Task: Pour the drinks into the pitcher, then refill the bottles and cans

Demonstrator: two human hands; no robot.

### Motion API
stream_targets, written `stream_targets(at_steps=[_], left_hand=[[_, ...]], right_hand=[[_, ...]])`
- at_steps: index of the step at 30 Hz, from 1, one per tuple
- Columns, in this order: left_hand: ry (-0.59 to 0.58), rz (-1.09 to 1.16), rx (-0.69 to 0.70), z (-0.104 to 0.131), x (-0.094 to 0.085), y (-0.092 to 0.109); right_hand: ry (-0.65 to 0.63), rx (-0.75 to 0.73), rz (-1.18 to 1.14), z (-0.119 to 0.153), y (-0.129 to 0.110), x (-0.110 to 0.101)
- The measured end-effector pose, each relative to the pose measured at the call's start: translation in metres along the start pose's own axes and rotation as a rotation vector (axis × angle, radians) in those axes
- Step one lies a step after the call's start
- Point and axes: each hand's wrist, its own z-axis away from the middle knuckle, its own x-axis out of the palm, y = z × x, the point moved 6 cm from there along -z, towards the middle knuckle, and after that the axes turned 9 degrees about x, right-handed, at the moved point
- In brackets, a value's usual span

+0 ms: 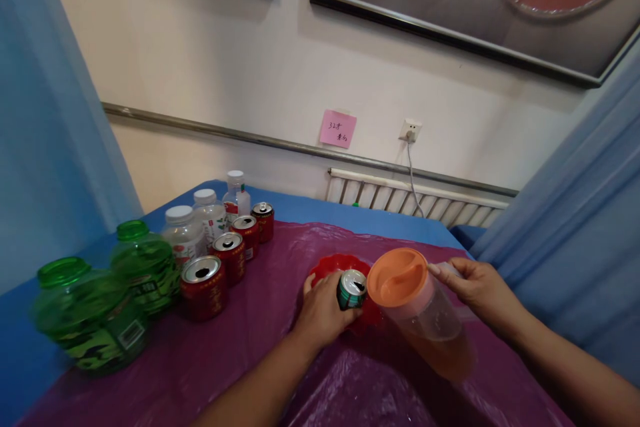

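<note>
My left hand is closed around a small green and black drink can with an opened top, held over a red scalloped basin. In my right hand is the handle of a clear plastic pitcher with an orange lid. Brownish liquid fills its lower part. The pitcher tilts toward the can, its lid close to the can's rim. Whether liquid is flowing between them I cannot tell. My left hand and the can hide part of the basin.
On the left stand red cans in a row, clear white-capped bottles and two green plastic jars. A purple plastic sheet covers much of the blue table. Behind are a radiator and blue curtains.
</note>
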Motion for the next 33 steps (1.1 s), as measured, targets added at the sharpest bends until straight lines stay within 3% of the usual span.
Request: stream_targets(at_steps=[19, 33], left_hand=[[0.014, 0.046, 0.017, 0.002, 0.001, 0.002], [0.017, 0.046, 0.001, 0.003, -0.001, 0.004]], right_hand=[[0.031, -0.010, 0.082, 0.004, -0.013, -0.003], [0.041, 0.023, 0.116, 0.004, -0.011, -0.006]])
